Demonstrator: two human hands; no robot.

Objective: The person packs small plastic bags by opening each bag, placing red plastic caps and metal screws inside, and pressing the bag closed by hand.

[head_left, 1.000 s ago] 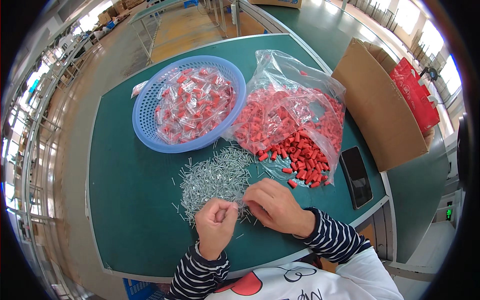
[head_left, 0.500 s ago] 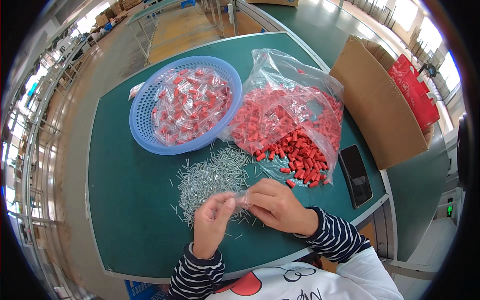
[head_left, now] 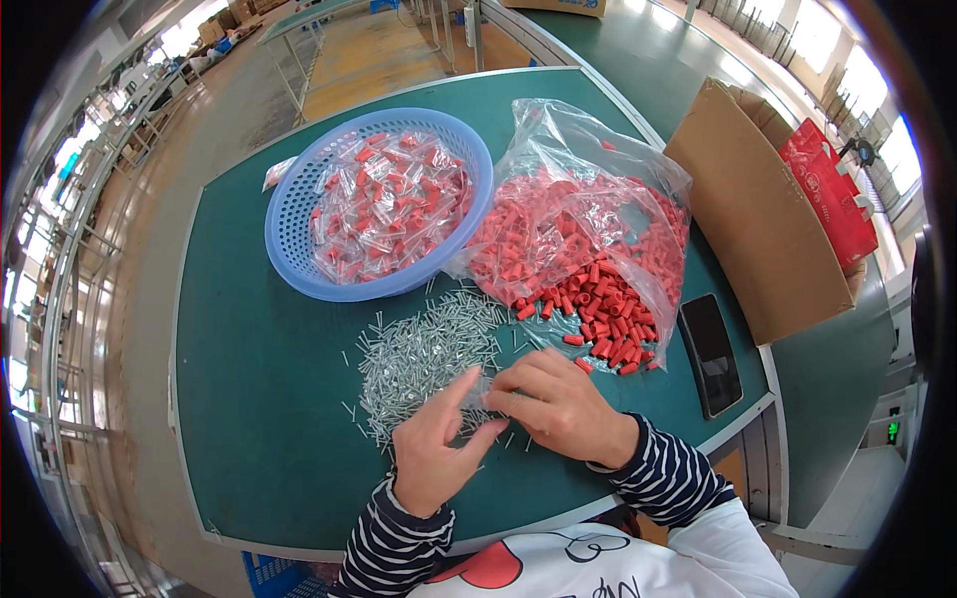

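Over the near edge of a heap of screws [head_left: 424, 349], my right hand [head_left: 563, 411] pinches a small clear plastic bag [head_left: 476, 395] with its fingertips. My left hand [head_left: 439, 448] is beside the bag, its thumb and forefinger spread apart in a wide V. The forefinger's tip lies close to the bag; whether it touches is unclear. Beyond my right hand, red ribbed caps [head_left: 618, 329] spill out of a large clear bag [head_left: 558, 130]. A blue perforated basket [head_left: 289, 234] behind the screws holds several small clear packets [head_left: 389, 204] with red pieces inside.
A black phone [head_left: 710, 354] lies at the right side of the green table [head_left: 269, 399]. An upright cardboard box [head_left: 758, 229] with a red bag [head_left: 827, 184] in it stands beyond. A blue crate [head_left: 269, 576] sits below the table's front edge.
My left thumb and forefinger have parted from the plastic bag and spread open. My right hand keeps its pinch on the bag, shifted slightly. The whole view has moved a little.
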